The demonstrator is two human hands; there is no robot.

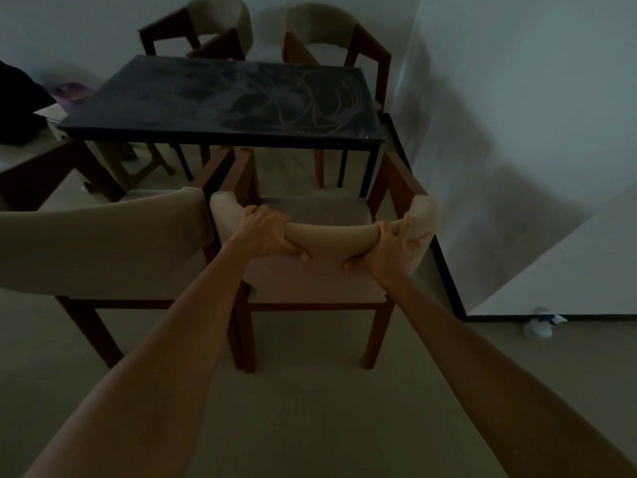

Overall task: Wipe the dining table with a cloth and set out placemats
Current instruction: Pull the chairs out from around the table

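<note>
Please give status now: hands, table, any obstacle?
Left hand and right hand both grip chair back. Table bare, streaky. No cloth or placemats in view. Chair stands between person and table.

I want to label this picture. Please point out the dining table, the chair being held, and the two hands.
dining table point(165, 98): head view, bare dark top.
chair point(331, 232): head view, padded backrest between the hands.
left hand point(265, 232): head view, back of hand.
right hand point(382, 250): head view, back of hand.

A home dining corner: a dark table point(220, 98) ringed by upholstered wooden chairs point(310, 257), plain walls.
</note>
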